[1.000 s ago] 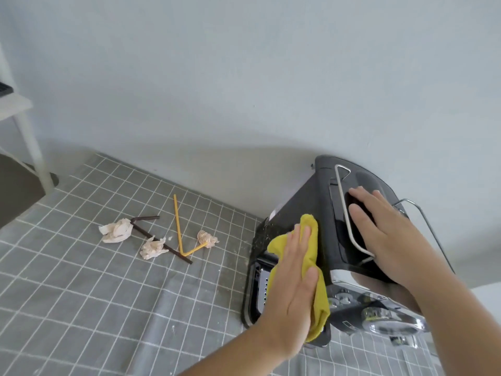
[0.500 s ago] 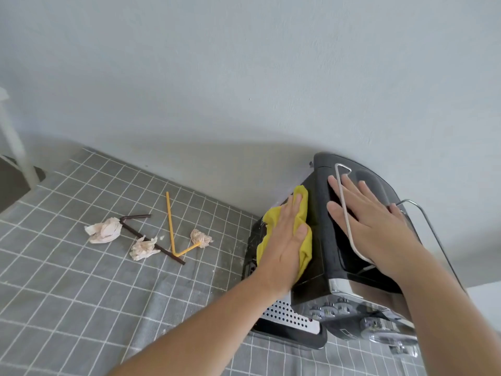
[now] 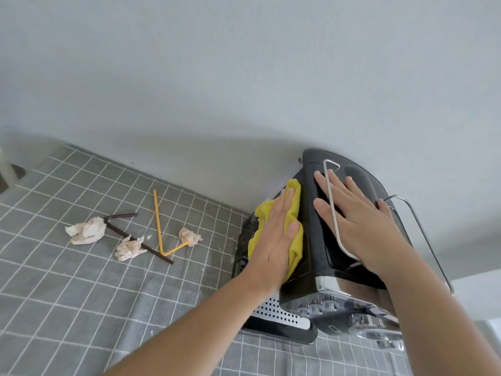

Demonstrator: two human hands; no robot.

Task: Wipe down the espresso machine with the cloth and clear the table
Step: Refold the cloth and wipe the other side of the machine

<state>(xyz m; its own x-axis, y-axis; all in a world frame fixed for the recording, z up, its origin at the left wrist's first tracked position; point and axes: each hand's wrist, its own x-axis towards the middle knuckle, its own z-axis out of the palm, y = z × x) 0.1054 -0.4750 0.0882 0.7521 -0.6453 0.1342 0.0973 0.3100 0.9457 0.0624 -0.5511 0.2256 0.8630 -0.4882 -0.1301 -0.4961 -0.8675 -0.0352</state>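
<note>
A black espresso machine with a chrome front stands at the right of the table, against the wall. My left hand presses a yellow cloth flat against the machine's left side, fingers straight. My right hand lies flat on the machine's top, over a wire rail. On the cloth-covered table to the left lie three crumpled tissues, a brown bent straw and a yellow bent straw.
The table wears a grey tablecloth with a white grid. A pale wall rises right behind the table and machine. A white post stands at the far left edge. The perforated drip tray juts out at the machine's front.
My left hand has slid the yellow cloth along the machine's left side, from its front end toward the back by the wall. My right hand stays flat on top.
</note>
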